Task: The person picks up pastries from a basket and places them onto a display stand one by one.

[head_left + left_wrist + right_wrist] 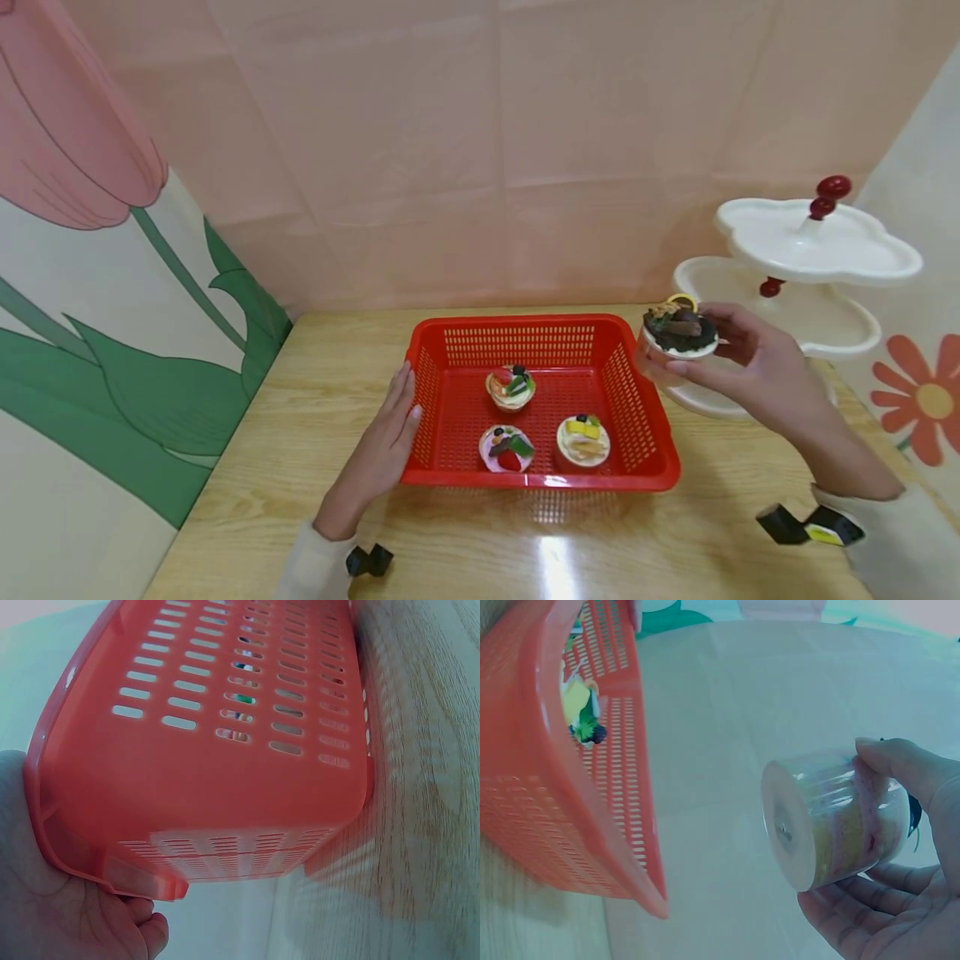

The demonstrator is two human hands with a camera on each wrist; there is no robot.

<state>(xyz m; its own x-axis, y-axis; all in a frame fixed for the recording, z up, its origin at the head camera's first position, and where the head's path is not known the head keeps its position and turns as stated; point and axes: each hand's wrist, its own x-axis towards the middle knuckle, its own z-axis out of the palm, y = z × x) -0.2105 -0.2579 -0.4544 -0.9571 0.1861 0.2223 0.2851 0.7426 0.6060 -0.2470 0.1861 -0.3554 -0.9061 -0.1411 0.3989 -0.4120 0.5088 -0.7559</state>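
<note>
Dark-topped dessert cup (680, 333), held up between basket (540, 481) and tiered stand (873, 265).
Left hand (386, 442): grip open, fingers extended along the basket's left rim, grasping nothing, apparently to steady it on the desk (300, 450). Inside, toppings up: pink-creamed cup (507, 451) and yellow-topped cup (583, 442) to the front, berry-topped cup (511, 388) behind. Right hand (768, 375): grip part-closed about the dark-topped cup's side, thumb opposite fingers, seemingly to spare the topping. Beyond: the white stand.

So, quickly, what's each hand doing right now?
Left hand: open, touching the red basket at its rim.
Right hand: closed, holding a dark-topped dessert cup.
</note>
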